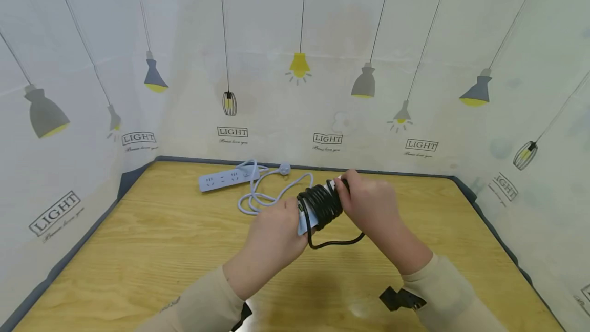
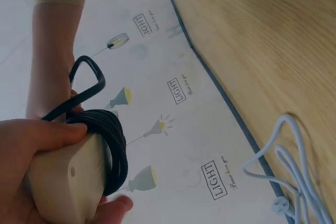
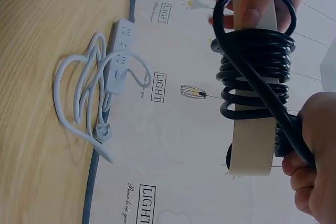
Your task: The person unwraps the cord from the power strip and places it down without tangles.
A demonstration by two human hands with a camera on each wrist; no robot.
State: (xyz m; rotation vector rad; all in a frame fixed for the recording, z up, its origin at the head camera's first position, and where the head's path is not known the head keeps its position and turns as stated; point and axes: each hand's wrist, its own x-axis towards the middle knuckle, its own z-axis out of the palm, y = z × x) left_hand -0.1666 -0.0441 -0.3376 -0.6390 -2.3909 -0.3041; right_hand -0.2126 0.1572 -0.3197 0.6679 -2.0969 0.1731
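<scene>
A white power strip (image 3: 253, 153) with black cord (image 1: 322, 205) wound round it in several turns is held above the table. My left hand (image 1: 276, 229) grips one end, its thumb along the casing in the left wrist view. At the far end, my right hand (image 1: 372, 203) pinches the black plug (image 3: 284, 139) beside the casing. A loose length of the cord loops from the right hand back to the left-hand end, hanging below the coil in the head view. The strip's socket face is mostly hidden by the cord and the hands.
Toward the back of the wooden table (image 1: 184, 255) lies another white power strip (image 1: 226, 179). Its pale cord (image 1: 249, 204) is loosely looped beside it, with the plug (image 1: 284, 169) near the back edge. A lamp-printed cloth (image 1: 272, 117) stands round the table's back and sides.
</scene>
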